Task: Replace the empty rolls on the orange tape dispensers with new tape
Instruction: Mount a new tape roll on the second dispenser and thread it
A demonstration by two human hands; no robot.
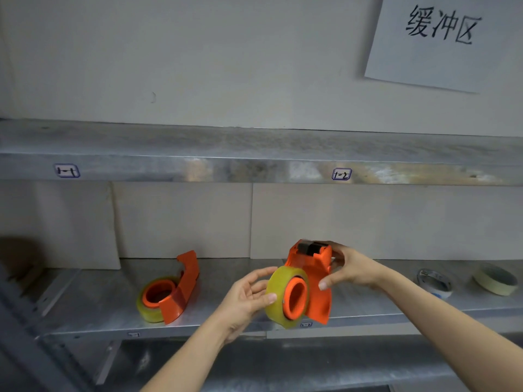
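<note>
Dispenser (317,267) is held just above the shelf (99,306), its body clamped by the right hand (351,267). Tape roll (276,304) is seated on the hub and cupped by curled left hand (246,295) fingers. Judged light and rigid; the roll face is slick, so it is best gripped at the rims. Second dispenser (184,281) lies loaded on the shelf.

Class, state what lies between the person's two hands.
The head view shows an orange dispenser carrying a tape roll between the left hand and right hand.
</note>
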